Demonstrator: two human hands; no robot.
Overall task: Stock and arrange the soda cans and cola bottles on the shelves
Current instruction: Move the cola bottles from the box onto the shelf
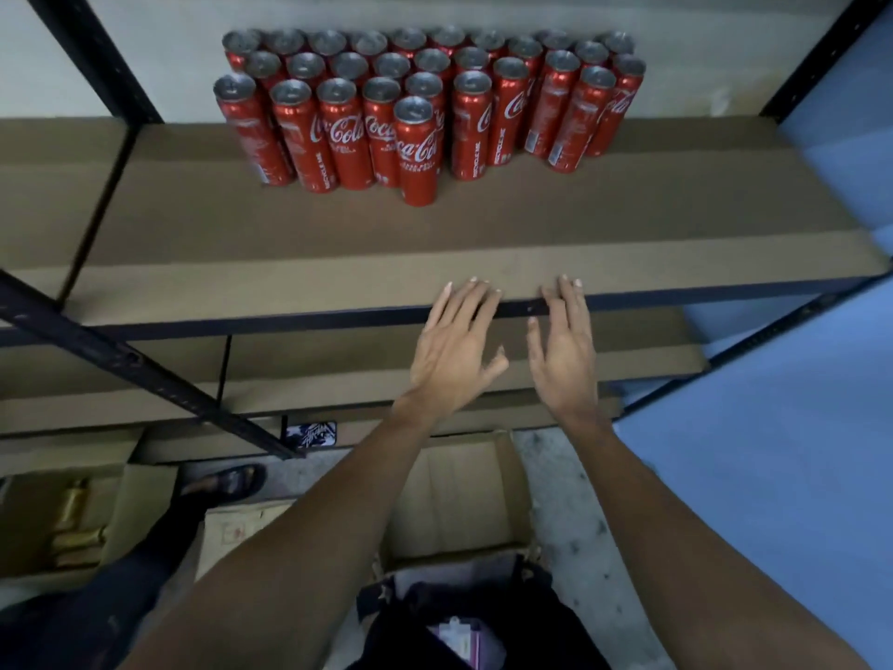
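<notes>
- Cans first: the soda cans (348, 137), red with silver tops, stand upright in a tight block at the back of the top shelf (628, 210), against the pale wall (169, 50).
- They sit in roughly three staggered rows. One front can (416, 152) stands just ahead of the block, touching or almost touching the row behind it.
- Your left hand (454, 345) is stretched forward, palm down, its fingers (464, 307) straight and spread, released and holding nothing. The tips lie over the dark front edge of that shelf.
- Your right hand (563, 350) is just beside it, its fingers (568, 302) straight and close together, also released and holding nothing, with the tips at the same edge.
- Whether either hand actually presses on the shelf cannot be told from this view.
- Both hands are well apart from the cans, with a stretch of brown board between.
- Beneath your hands shows the lower shelf (338, 360), also brown board.
- On the floor below, an open cardboard box (459, 500) lies between your forearms.
- At the left, a second box (140, 495) holds golden-looking bottles (77, 515), too dim to read.
- Your foot (232, 478), in a dark sandal, stands near that second box, and a blue wall (773, 452) runs down the right.
</notes>
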